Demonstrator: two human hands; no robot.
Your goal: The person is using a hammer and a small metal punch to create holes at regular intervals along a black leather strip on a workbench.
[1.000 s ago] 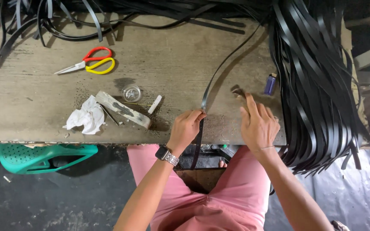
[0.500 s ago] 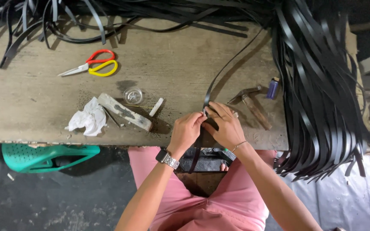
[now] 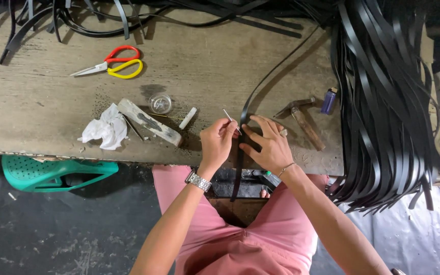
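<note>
Worn wooden workbench (image 3: 36, 107) across upper frame, front edge near lap

Big bundle of black straps (image 3: 383, 112) draped over bench's rt end, hanging past the edge; more loose black strips (image 3: 77, 20) tangled along far edge, top left

Green plastic stool (image 3: 52, 173) on dark floor below bench, left of the knees

Single black strap (image 3: 260, 86) running from far side diag down to bench front, passing betw both hands, then hanging over edge toward lap

Left hand (image 3: 217, 142) w/ wristwatch, fingers pinched narrow on a thin metal pin/awl (image 3: 230, 120), tip pointing at the strap just beside it

Right hand (image 3: 268, 145) w/ ring & thin bracelet, fingers spread fairly wide, pressing flat on the strap at bench front; touching strap, just rt of left hand

Hammer (image 3: 301, 119) lying just rt of right hand, head toward far side, handle angled to front

Wood block (image 3: 148, 122) lying left of left hand, crumpled white cloth/paper (image 3: 105, 130) beside its left end

Scissors (image 3: 113, 63), red + yellow handles, well apart up left, blades pointing left

Small round clear lid/dish (image 3: 160, 103) near block; short white stick (image 3: 188, 117) betw dish & left hand

Purple lighter (image 3: 329, 100) by hammer head, near strap bundle
</note>
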